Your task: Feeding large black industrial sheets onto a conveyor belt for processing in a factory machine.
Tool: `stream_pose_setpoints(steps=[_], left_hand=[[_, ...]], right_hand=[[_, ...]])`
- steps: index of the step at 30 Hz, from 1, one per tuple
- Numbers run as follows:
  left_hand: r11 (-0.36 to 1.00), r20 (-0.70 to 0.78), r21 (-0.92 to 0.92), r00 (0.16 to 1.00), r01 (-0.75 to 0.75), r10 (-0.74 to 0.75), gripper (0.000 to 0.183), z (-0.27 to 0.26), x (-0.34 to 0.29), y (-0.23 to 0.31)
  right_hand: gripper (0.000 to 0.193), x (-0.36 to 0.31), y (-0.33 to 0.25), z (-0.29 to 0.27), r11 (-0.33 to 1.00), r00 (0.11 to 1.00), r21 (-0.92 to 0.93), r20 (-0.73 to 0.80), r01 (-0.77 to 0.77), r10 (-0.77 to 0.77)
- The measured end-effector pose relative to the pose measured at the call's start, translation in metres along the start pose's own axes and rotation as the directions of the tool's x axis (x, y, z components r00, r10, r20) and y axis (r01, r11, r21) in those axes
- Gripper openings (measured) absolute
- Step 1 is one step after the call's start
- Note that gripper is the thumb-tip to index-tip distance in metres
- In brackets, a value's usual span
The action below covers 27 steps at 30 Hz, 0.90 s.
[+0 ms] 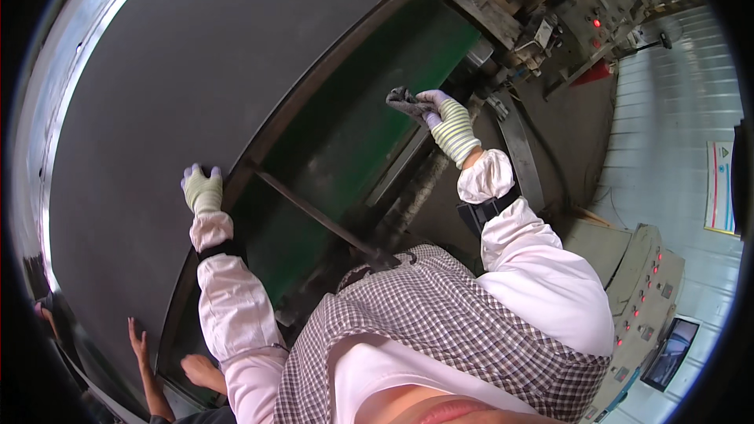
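My left hand point(203, 190), in a striped pale glove, lies on the near edge of a large dark grey sheet point(181, 71). Its fingers are stretched out and hold nothing. Pinched in the gloved fingers of my right hand point(451, 124) is a crumpled dark grey rag point(408, 102). That hand is raised over the right part of a green belt-like surface point(377, 110), which runs alongside the sheet and lower than it.
A brown metal rod point(314, 210) crosses the green surface toward my apron. Another person's hands point(203, 372) are at the sheet's edge, lower left. Greasy machinery point(503, 8) with a red light stands at the far right. Beside me is a control cabinet point(636, 290) with red buttons.
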State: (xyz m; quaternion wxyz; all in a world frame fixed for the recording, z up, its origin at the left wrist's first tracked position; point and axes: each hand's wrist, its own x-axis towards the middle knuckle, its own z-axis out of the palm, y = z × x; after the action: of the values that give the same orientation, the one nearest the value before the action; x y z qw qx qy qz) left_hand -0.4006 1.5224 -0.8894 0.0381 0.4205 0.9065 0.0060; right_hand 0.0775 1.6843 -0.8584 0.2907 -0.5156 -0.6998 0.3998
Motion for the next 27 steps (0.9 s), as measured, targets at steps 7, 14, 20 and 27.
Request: stream_pose_setpoints(steps=[7,14,20,27], left_hand=[[0.991,-0.023,0.129,0.999,0.044,-0.042,0.053,-0.037,0.022,-0.053],[0.998,0.131,0.026,0.990,0.056,-0.059,0.042,0.003,0.028,-0.062],[0.955,0.121,-0.270,0.989,0.119,-0.089,0.030,-0.033,0.020,-0.098],[0.915,0.210,-0.305,0.955,0.266,-0.208,0.038,-0.058,-0.036,0.143]], right_hand=[[0.035,0.001,0.020,0.017,0.993,0.994,-0.050,0.043,0.104,-0.102],[0.032,0.072,0.097,-0.062,0.722,0.951,-0.640,0.044,0.261,-0.305],[0.027,0.143,0.105,-0.105,0.311,0.886,-0.873,0.241,0.376,-0.397],[0.017,0.209,0.221,-0.374,-0.042,0.913,-0.932,0.343,0.361,0.220]])
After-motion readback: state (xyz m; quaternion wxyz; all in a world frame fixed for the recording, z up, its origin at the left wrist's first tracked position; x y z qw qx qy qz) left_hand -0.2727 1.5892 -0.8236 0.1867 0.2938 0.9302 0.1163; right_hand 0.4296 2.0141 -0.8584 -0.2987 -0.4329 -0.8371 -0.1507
